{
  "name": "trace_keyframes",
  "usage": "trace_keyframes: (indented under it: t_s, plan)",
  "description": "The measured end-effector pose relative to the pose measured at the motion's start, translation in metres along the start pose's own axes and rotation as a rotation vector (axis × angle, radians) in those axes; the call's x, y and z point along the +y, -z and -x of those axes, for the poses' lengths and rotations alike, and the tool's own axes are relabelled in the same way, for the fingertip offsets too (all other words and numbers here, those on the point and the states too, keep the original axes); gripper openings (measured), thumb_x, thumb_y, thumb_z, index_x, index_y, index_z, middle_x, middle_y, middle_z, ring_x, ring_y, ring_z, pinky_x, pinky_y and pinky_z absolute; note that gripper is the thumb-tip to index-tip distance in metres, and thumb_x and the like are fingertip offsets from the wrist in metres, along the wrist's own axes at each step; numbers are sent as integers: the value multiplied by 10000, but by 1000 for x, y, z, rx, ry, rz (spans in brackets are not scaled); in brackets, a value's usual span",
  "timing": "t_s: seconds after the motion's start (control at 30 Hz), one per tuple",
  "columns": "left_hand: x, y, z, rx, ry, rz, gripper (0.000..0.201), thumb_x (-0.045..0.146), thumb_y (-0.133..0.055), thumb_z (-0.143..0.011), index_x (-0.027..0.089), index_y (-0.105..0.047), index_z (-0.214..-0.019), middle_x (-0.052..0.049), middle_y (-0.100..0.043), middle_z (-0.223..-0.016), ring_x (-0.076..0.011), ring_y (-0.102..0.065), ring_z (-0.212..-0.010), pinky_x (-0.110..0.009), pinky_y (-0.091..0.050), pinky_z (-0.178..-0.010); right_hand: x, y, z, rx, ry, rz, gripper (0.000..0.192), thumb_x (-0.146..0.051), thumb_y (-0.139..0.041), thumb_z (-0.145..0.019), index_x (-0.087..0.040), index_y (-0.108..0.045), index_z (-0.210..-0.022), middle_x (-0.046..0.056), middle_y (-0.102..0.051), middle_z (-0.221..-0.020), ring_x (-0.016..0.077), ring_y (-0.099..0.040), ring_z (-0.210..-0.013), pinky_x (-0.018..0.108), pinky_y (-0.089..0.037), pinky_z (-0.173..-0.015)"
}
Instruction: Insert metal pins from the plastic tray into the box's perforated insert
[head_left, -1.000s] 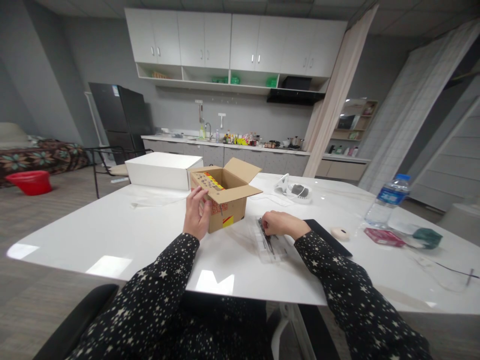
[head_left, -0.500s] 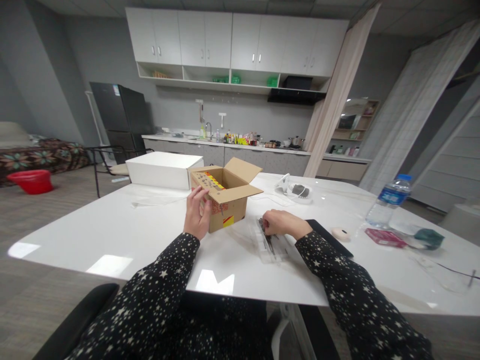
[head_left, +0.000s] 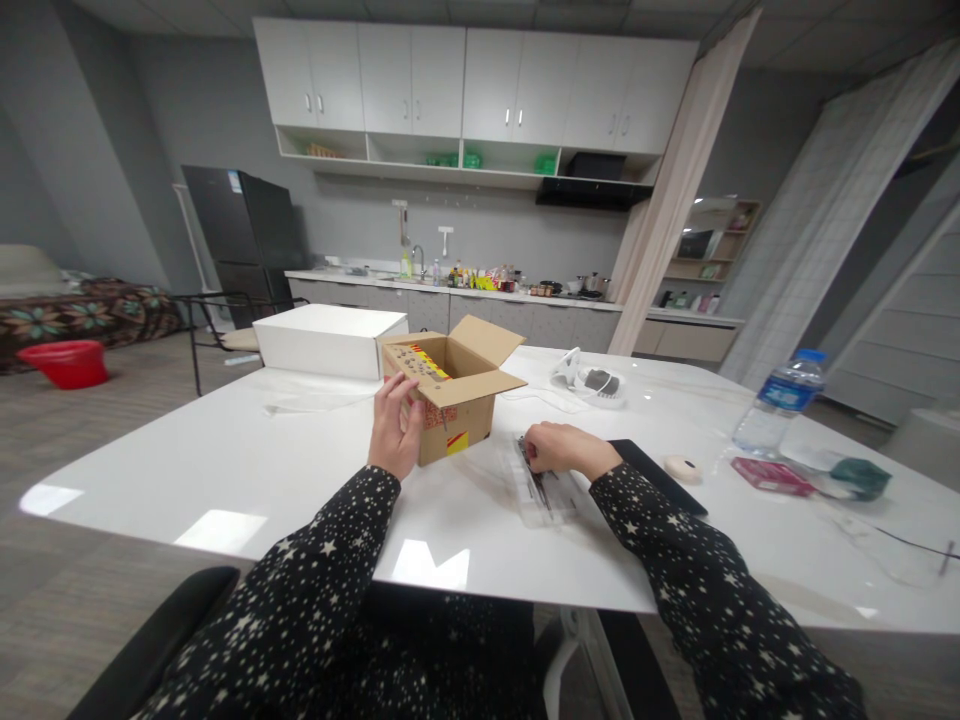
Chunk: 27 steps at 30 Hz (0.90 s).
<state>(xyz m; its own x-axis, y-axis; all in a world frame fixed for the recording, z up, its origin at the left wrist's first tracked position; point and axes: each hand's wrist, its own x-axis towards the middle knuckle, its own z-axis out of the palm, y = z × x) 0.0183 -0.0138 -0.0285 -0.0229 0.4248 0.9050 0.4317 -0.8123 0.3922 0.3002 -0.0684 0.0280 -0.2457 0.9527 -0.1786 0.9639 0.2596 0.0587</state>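
An opened cardboard box stands on the white table with its flaps up and out. My left hand holds the box at its near left corner, fingers over the flap and thumb against the side. To the right of the box lies a clear plastic tray or bag with thin dark pieces in it. My right hand is closed over the far part of this clear plastic, fingertips pinched together and pointing down. Whatever sits between those fingertips is hidden.
A white box stands behind on the left. Right of my right hand lie a dark flat pad, a small pale round case, a pink packet and a water bottle. Behind is a white device with cable.
Almost nothing differs. My right hand has shifted very slightly over the clear plastic; my left hand keeps its place on the cardboard box.
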Motion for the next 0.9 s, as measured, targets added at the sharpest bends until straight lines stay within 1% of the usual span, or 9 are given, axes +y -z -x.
trace_keyframes:
  t_s: [0.13, 0.43, 0.63, 0.73, 0.9]
  plan:
    - [0, 0, 0, 3, -6, -1, 341, 322, -471, -1010, 275, -514, -1345, -126, -458, -1440, -269, -434, -1409, -542, -449, -1128, -1, 1, 1, 9, 15, 4, 198, -256, -663, -721, -186, -753, -883, 90, -749, -880, 216, -673, -757, 264, -366, -566]
    - [0, 1, 0, -14, 8, 1, 346, 342, -466, -1011, 284, -508, -1349, -119, -448, -1449, -264, -434, -1406, -545, -428, -1148, 3, 2, 4, 26, 19, -25, 206, -247, -644, -737, -201, -761, -900, 78, -749, -895, 192, -655, -754, 258, -367, -588]
    - [0, 2, 0, -16, 2, -5, 342, 340, -464, -1010, 280, -510, -1344, -119, -454, -1440, -266, -435, -1405, -550, -416, -1156, 2, 3, 4, 4, 12, -24, 217, -244, -632, -746, -204, -762, -915, 76, -748, -894, 184, -641, -732, 257, -371, -586]
    - [1, 2, 0, -13, 7, -6, 342, 336, -467, -1010, 280, -511, -1343, -118, -453, -1443, -265, -435, -1404, -549, -408, -1162, 1, 2, 3, -14, 4, -51, 210, -250, -641, -742, -197, -764, -904, 73, -749, -875, 180, -636, -708, 257, -380, -582]
    - [2, 2, 0, -10, 13, -9, 343, 332, -471, -1007, 284, -515, -1343, -119, -455, -1448, -266, -438, -1402, -547, -411, -1159, 2, 2, 2, -14, 31, -102, 174, -262, -662, -737, -182, -764, -855, 68, -744, -833, 172, -627, -679, 250, -378, -564]
